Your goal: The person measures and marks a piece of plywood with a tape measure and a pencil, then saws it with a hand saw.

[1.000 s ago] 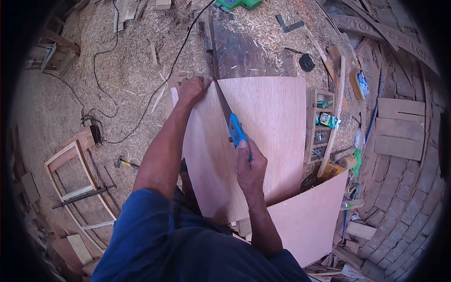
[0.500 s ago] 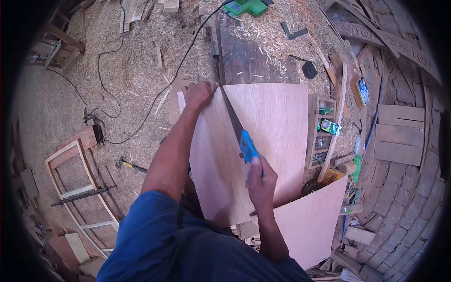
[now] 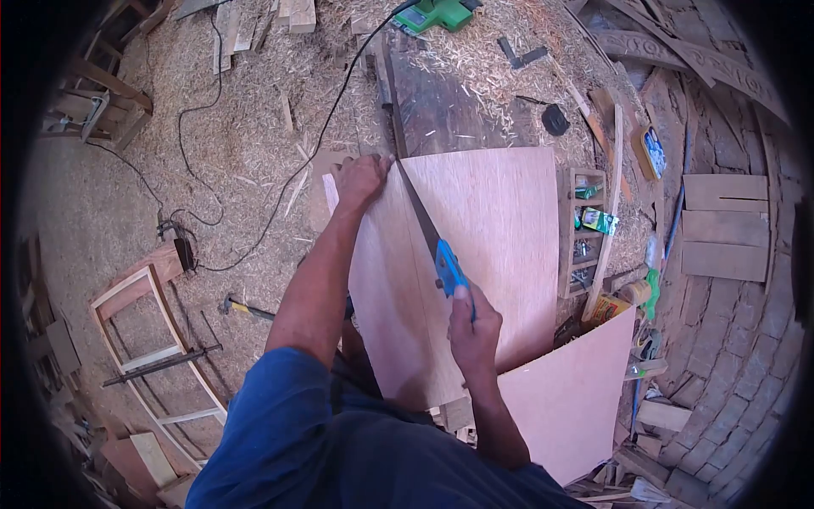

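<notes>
A thin, light pinkish wood sheet (image 3: 500, 220) lies in front of me. My right hand (image 3: 475, 332) is wrapped round the blue handle of a handsaw (image 3: 421, 206). The saw's blade slants up to the left, its tip side at the sheet's far edge, near a pencil-like line running down the sheet. My left hand (image 3: 362, 180) presses on the far left corner of the sheet, fingers bent over the edge, close beside the blade.
A second sheet (image 3: 564, 399) leans at lower right. Beyond are a divided wooden box (image 3: 583, 229), a black square (image 3: 521, 55), a green power tool (image 3: 437, 14) and a cable. A hammer (image 3: 246, 310) and curved wooden frame (image 3: 159, 339) lie left.
The view has shifted slightly. Both hands stay in nearly the same places on the sheet and the saw, with the blade still at the far edge.
</notes>
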`<state>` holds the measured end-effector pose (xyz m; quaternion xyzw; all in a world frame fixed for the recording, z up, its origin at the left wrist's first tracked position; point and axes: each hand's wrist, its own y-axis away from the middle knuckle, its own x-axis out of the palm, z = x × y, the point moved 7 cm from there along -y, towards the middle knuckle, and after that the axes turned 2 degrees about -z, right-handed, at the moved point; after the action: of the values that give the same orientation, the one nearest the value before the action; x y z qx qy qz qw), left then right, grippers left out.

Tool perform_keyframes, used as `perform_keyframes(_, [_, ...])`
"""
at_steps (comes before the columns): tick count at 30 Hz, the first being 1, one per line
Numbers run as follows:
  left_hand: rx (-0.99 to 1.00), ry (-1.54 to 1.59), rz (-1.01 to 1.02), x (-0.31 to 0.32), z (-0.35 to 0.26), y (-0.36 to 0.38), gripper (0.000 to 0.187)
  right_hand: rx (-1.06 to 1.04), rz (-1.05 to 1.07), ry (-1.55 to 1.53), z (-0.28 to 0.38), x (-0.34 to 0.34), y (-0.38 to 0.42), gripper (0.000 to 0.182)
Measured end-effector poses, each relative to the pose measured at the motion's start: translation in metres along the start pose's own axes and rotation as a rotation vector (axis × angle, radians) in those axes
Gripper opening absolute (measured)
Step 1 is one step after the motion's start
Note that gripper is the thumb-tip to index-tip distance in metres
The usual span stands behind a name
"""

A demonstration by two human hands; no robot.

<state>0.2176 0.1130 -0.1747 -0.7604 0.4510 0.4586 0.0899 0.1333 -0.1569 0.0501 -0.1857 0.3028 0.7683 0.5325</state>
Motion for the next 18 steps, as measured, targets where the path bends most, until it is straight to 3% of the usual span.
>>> perform_keyframes(1, [-0.004, -0.003, 0.004, -0.001, -0.001, 0.000, 0.057, 0.047, 0.011, 0.003, -0.002, -0.001, 0.004, 0.034])
perform_keyframes(6, [0.025, -0.021, -0.041, -0.001, -0.001, 0.000, 0.055, -0.264, -0.102, 0.051, -0.002, 0.058, -0.080, 0.038])
perform_keyframes(9, [0.036, 0.007, -0.049, 0.002, 0.001, 0.002, 0.055, -0.194, -0.042, 0.137, 0.009, 0.058, -0.084, 0.040])
perform_keyframes(13, [0.034, 0.018, -0.054, 0.011, 0.005, -0.003, 0.055, -0.128, -0.022, 0.074, -0.004, -0.006, 0.013, 0.031])
perform_keyframes(16, [0.030, 0.016, -0.076, 0.007, 0.001, -0.001, 0.055, -0.100, -0.043, 0.081, 0.001, -0.004, 0.014, 0.031])
perform_keyframes(18, [0.025, 0.009, -0.090, 0.004, 0.002, 0.000, 0.055, -0.160, -0.042, 0.117, -0.003, 0.023, -0.031, 0.031])
